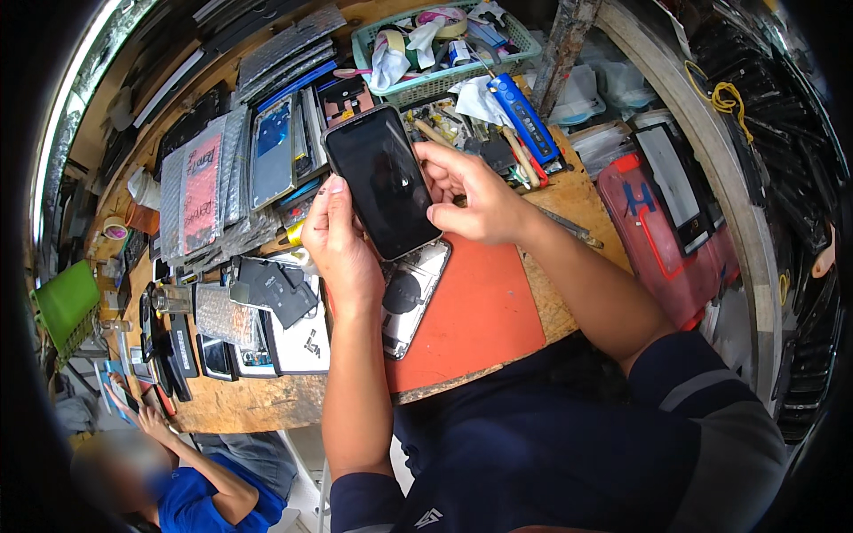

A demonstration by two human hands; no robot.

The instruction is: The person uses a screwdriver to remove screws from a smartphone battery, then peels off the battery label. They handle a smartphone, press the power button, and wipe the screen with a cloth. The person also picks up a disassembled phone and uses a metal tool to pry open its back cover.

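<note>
A black-screened smartphone (384, 182) is held up between my two hands, its dark glass facing me. My left hand (342, 235) grips its left long edge, thumb laid along the side. On the opposite edge, my right hand (471, 195) holds it with bent fingers and thumb. Below the phone, an opened phone housing (416, 298) with a dark round patch lies on an orange-red mat (489, 311), partly covered by my left wrist. Left of that wrist, dark flat phone parts (277, 289) and a few small black pieces (312, 343) rest on a white surface.
Bubble-wrapped panels (204, 182) are stacked at the left. A green basket (444, 67) of tapes and tissues stands at the back, near a blue handheld tool (524, 117). A red clear case (662, 231) is at the right. Another person in blue (209, 489) sits lower left.
</note>
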